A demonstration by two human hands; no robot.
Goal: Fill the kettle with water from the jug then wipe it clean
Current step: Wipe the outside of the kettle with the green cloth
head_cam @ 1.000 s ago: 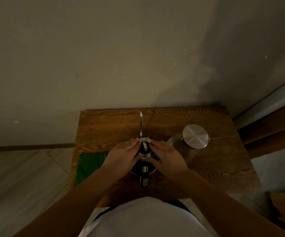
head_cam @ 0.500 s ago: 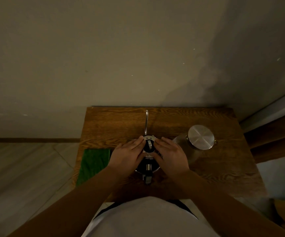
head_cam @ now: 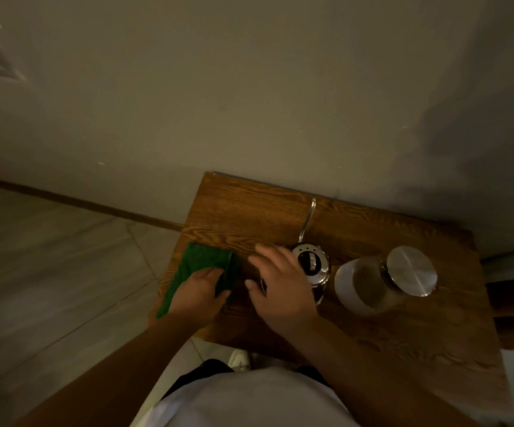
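The left hand (head_cam: 198, 292) lies fingers-down on the green cloth (head_cam: 197, 266), grip unclear, while the right hand (head_cam: 277, 286), fingers spread and empty, covers the kettle (head_cam: 311, 265) beside the jug (head_cam: 382, 280)

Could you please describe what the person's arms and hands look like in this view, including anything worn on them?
Both forearms are bare to the lower edge of the view, with no sleeves showing. The left hand and right hand wear no gloves, and no rings, watch or bracelets are visible, though the light is dim. A white top shows at the person's torso.
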